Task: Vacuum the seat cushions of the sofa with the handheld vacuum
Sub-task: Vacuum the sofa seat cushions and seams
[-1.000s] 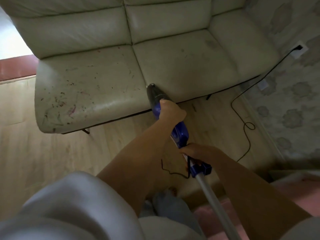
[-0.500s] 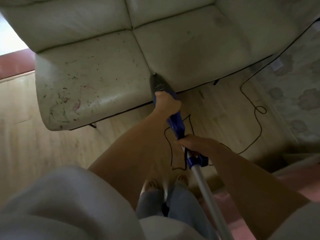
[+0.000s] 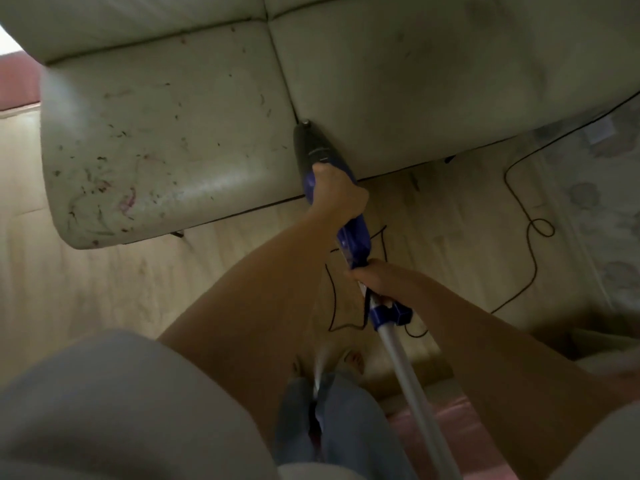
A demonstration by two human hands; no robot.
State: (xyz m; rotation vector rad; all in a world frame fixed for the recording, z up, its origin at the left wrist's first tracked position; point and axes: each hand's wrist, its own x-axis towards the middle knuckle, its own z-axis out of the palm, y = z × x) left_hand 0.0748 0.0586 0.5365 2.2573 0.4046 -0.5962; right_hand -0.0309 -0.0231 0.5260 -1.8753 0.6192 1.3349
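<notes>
while both hands' fingers wrap the blue vacuum [image 3: 349, 237] | nozzle at creased leather cushion [image 3: 166, 140] seam

1 sofa [image 3: 381, 81], 2 seat cushions, 1 vacuum [image 3: 313, 150], 2 hands, 1 black cord [image 3: 530, 237], 2 feet

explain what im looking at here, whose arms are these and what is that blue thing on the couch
There is no machine here, only a person wearing a camera on the head, so the one picture looks down along their own arms. The left hand holds the blue body of a handheld vacuum. The right hand has its grip further back, just ahead of the vacuum's grey tube. The vacuum's dark nozzle sits at the seam between two pale sofa seat cushions. The left seat cushion is scattered with dark crumbs and threads. A black power cord trails over the wooden floor. Below are the person's jeans and bare toes.
</notes>
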